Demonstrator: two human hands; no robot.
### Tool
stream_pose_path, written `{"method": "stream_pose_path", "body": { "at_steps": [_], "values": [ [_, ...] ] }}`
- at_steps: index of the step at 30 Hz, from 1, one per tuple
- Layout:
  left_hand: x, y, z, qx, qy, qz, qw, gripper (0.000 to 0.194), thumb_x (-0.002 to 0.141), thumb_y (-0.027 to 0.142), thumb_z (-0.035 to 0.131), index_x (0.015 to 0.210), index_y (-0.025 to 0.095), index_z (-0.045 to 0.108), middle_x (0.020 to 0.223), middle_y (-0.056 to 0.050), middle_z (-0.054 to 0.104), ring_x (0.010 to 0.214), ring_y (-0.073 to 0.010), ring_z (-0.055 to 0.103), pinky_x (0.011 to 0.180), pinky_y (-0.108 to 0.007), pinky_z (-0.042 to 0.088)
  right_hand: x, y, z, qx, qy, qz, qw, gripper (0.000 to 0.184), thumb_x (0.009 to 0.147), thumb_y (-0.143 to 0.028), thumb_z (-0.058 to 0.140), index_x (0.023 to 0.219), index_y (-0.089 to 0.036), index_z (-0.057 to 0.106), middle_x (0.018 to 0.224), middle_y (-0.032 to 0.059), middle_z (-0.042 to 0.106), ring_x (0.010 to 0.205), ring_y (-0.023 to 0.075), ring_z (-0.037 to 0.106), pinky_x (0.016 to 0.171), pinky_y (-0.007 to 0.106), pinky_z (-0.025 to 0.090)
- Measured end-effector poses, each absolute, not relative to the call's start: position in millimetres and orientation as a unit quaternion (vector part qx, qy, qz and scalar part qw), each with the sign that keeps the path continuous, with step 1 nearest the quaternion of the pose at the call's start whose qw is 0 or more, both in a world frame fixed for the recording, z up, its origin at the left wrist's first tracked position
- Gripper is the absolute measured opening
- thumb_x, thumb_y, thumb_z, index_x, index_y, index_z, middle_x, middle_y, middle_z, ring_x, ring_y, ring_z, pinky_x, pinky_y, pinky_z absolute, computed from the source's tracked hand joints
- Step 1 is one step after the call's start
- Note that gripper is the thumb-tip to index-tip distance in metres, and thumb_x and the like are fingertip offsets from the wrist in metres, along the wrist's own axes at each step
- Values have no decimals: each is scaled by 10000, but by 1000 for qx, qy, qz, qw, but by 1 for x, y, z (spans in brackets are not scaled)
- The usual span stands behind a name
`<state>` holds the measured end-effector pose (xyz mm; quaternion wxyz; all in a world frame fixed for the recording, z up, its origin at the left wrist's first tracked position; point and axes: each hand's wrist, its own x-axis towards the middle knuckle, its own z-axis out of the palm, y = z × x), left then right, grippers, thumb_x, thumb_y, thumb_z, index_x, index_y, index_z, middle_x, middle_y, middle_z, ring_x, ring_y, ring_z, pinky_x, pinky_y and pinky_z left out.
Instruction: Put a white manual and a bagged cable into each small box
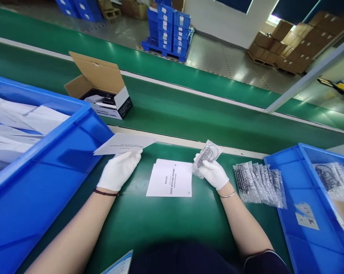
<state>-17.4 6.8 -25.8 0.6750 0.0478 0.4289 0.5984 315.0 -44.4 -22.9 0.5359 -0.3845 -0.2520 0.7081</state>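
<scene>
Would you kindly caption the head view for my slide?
Gloved left hand holding printed paper, gloved right hand holding a bubble-wrapped packet.

The green bench (160, 224) bears printed white papers (162, 179), overlapping bubble-wrapped packets (256, 182) and 2 blue bins (46, 182).

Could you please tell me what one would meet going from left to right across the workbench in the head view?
Left blue bin → left gloved hand → flat-lying printed papers → right gloved hand → row of bubble-wrapped packets → right blue bin.

Stacked blue crates (165, 30), palletised cartons (303, 53) and a long green worktop (151, 220) suggest a factory.
</scene>
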Motion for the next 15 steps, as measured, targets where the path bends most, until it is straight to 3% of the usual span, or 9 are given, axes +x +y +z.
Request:
{"method": "stream_pose_path", "body": {
  "at_steps": [11, 15],
  "values": [
    [-9, 1, -4, 115, 399, 612, 673, 248, 838, -19, 483, 886, 157, 651, 1031, -74, 706, 960, -203, 702, 728, -239, 593, 314, -43, -20, -397, -264, 675, 564, 439, 644, -241, 828, 1062, -232, 694, 1120, 44, 706, 1156, 258, 610, 1125, 454, 417],
    [-12, 2, -10, 100, 408, 613, 669, 209, 809, -14, 524, 717, 142, 628, 899, -88, 704, 941, -206, 702, 780, -247, 584, 312, -47, -13, -422, -270, 669, 550, 459, 659, -327, 842, 1072, -207, 682, 1124, 79, 701, 1167, 302, 602, 1060, 538, 470]
  ]
}}
